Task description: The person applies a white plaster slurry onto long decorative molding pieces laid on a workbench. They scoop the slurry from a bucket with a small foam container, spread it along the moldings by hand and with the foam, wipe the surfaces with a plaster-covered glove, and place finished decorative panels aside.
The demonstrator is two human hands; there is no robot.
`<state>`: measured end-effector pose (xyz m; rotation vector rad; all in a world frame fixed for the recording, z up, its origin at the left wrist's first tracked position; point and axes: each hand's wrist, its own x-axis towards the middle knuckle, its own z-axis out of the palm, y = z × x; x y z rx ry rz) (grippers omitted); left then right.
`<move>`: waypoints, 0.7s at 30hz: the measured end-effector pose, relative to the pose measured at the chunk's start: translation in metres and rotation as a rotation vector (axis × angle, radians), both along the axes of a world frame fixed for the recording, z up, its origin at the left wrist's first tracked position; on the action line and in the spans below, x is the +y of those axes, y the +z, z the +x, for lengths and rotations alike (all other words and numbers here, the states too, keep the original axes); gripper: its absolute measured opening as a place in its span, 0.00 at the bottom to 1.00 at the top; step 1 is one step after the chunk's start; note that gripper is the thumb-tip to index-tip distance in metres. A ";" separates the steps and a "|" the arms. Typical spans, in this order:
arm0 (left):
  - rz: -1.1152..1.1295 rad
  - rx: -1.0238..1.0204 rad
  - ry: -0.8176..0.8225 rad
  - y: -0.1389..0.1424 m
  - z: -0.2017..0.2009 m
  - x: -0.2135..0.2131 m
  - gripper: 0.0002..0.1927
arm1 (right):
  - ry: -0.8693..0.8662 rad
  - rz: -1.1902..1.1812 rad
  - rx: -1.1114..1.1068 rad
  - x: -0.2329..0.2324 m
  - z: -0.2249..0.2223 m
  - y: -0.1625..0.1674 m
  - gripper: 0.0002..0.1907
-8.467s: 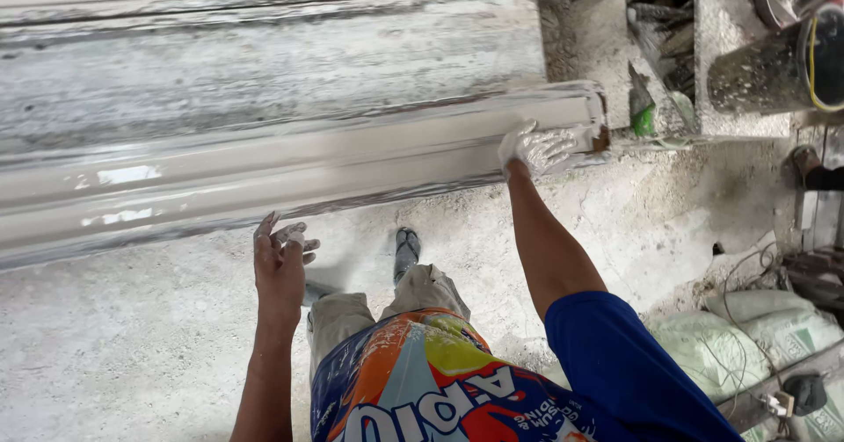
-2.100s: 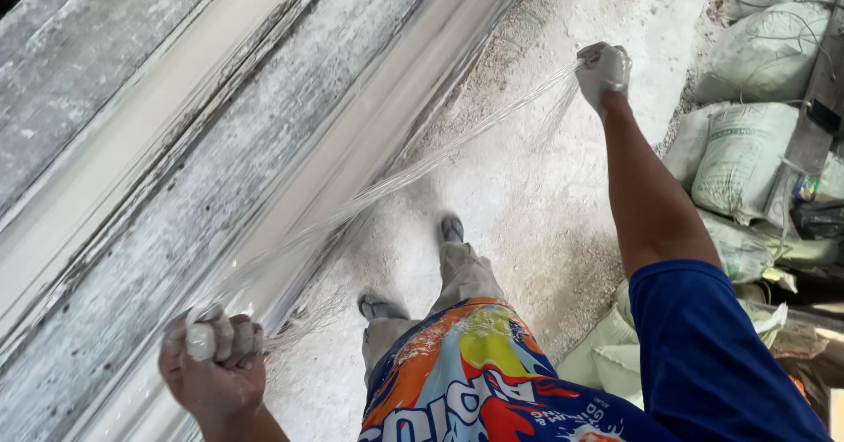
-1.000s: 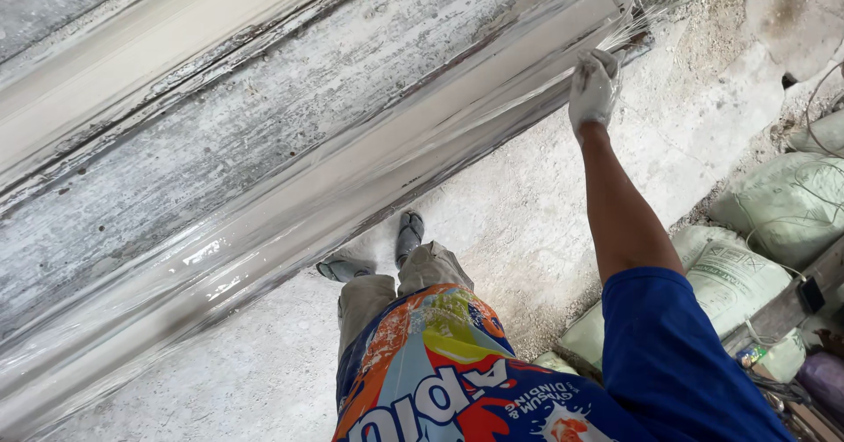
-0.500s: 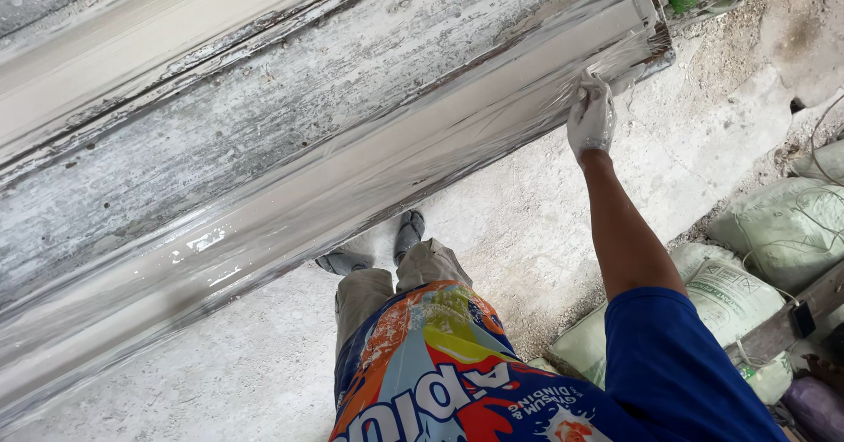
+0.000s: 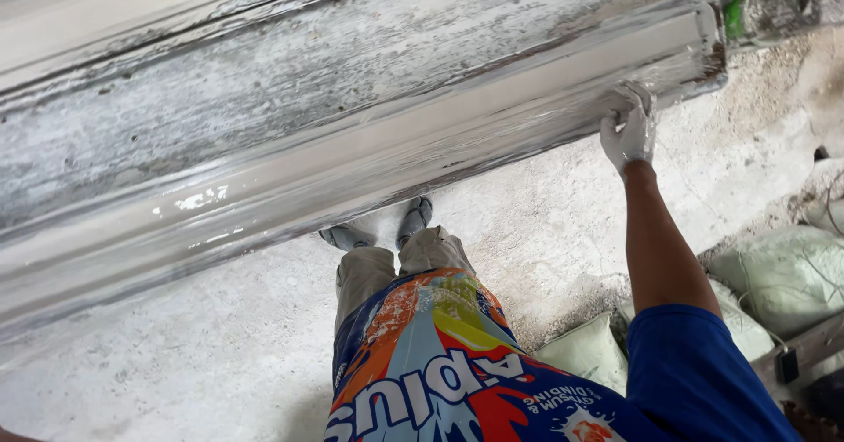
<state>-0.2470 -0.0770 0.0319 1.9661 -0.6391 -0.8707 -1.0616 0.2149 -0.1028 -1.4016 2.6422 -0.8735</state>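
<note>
The biggest thing here is the long workbench (image 5: 290, 99), a grey, plaster-crusted slab running across the whole view. Along its near edge lies the wet cornice moulding (image 5: 369, 156), a long pale strip, glossy in spots, still sitting in its mould from the far left to the right end by the bench corner.

My guess on handling: it's long, heavy for its thickness, slick on top and probably still soft, so it'd sag or crack if I grabbed it at one point. I'd only touch it along the outer lip, flat-handed, nothing pinching.

My right hand (image 5: 628, 128) is white with plaster, fingers curled over the front edge of the moulding near its right end, pressing on it rather than clamped around anything. My left hand is out of view, so no idea what it's doing.

Around me: dusty concrete floor (image 5: 176, 354), my shoes (image 5: 378, 227) tucked right under the bench edge, pale green sacks (image 5: 774, 275) piled to my right, and a green bottle (image 5: 733, 11) past the bench corner. The sacks crowd my right side if I step that way.
</note>
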 end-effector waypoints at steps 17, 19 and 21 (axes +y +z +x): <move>-0.058 -0.021 0.032 0.009 0.027 0.014 0.03 | -0.196 0.309 -0.100 -0.030 0.003 -0.001 0.37; -0.095 -0.027 -0.015 0.010 0.019 0.005 0.03 | -0.173 0.296 -0.086 -0.034 0.006 0.003 0.37; -0.178 -0.028 -0.080 0.010 0.011 -0.005 0.02 | -0.217 0.304 -0.136 -0.038 0.009 0.004 0.35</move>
